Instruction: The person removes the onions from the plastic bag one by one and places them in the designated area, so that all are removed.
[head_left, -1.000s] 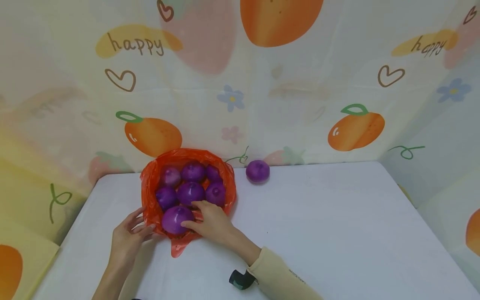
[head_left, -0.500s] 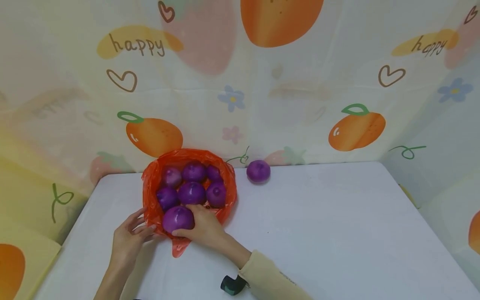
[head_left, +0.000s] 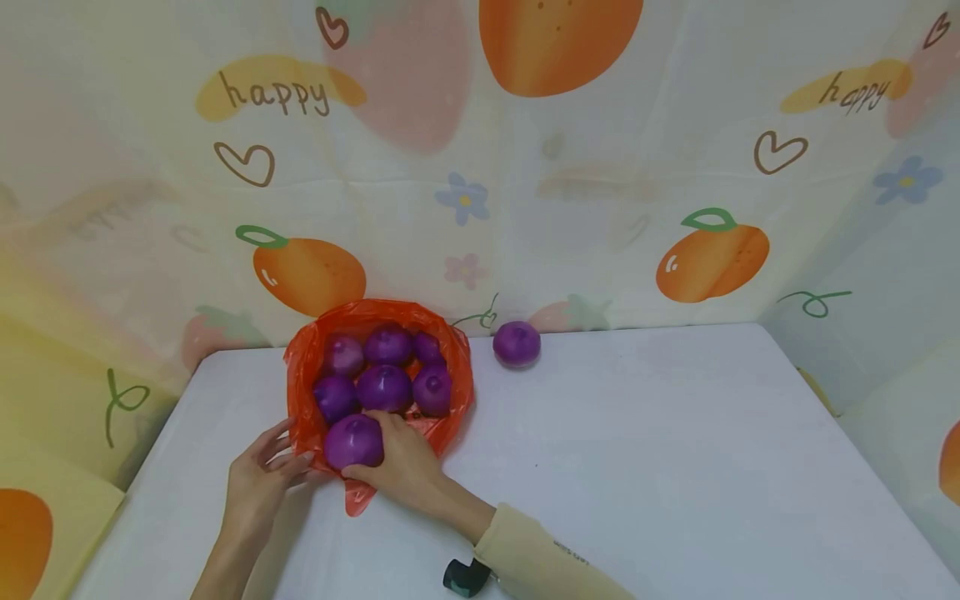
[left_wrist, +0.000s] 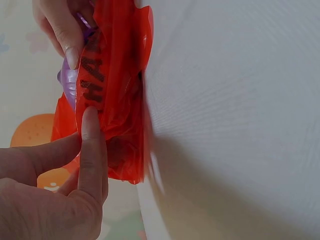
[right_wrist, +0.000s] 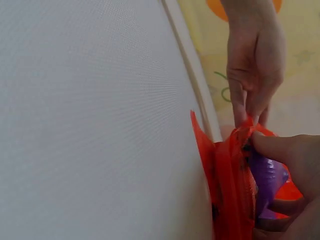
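Observation:
A red plastic bag point(head_left: 302, 358) stands with its mouth wide, holding several purple onions point(head_left: 385, 388). My left hand point(head_left: 257, 483) pinches the bag's rim on the near left side; in the left wrist view, the left hand point(left_wrist: 75, 175) has the film between thumb and fingers. With curled thumb and fingers, my right hand point(head_left: 408, 467) grips the nearest, largest onion point(head_left: 352, 442) inside the bag's front edge. The right wrist view shows this onion point(right_wrist: 267, 180) between the right hand's thumb and fingers. Its underside is hidden by the bag.
Another purple onion point(head_left: 517, 344) sits on the white table point(head_left: 637, 450) to the right of the bag, close to the back wall. A patterned cloth point(head_left: 570, 225) hangs behind the table. A black device point(head_left: 466, 577) is at the right wrist.
My right hand has shifted left and closed farther round the front onion, its thumb now at the near side. That onion has moved slightly left. The left hand stays at the rim.

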